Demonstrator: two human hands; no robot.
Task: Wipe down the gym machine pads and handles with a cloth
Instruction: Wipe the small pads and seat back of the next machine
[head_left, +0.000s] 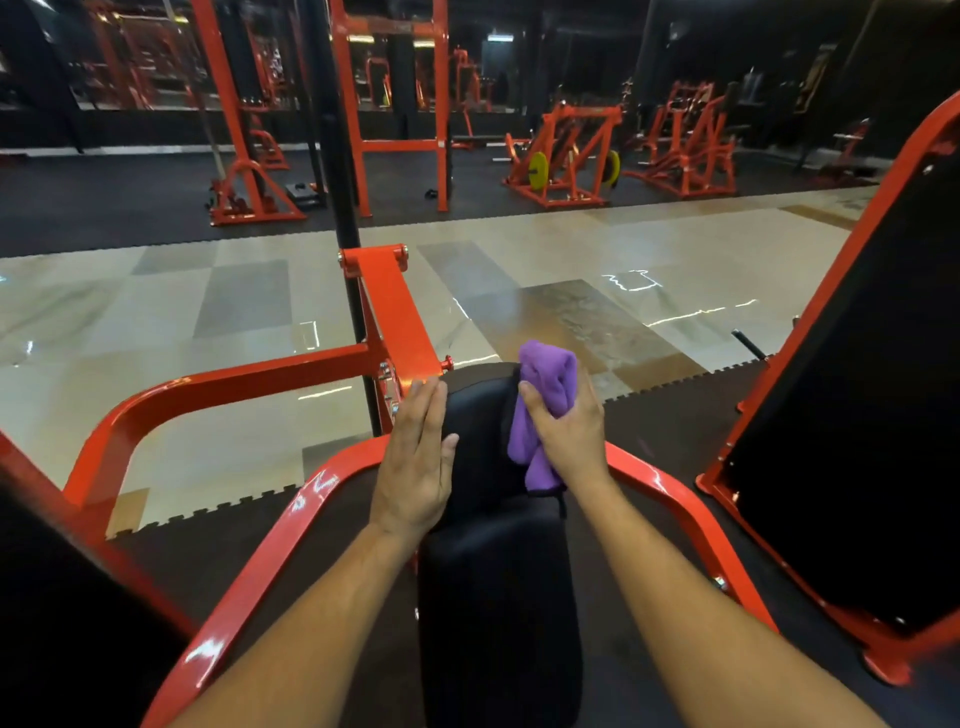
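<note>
A black upper pad (480, 415) of an orange-framed gym machine stands in the middle of the view, with a longer black seat pad (498, 597) below it. My left hand (415, 462) lies flat against the upper pad's left side, fingers straight and together. My right hand (563, 431) grips a bunched purple cloth (548, 382) and presses it on the pad's right side. Part of the cloth hangs below my palm.
Orange frame tubes (223, 387) curve around both sides of the pads. A large black angled pad in an orange frame (852, 415) stands at the right. A black post (345, 223) rises behind the machine. Glossy tile floor and other orange machines (566, 150) lie beyond.
</note>
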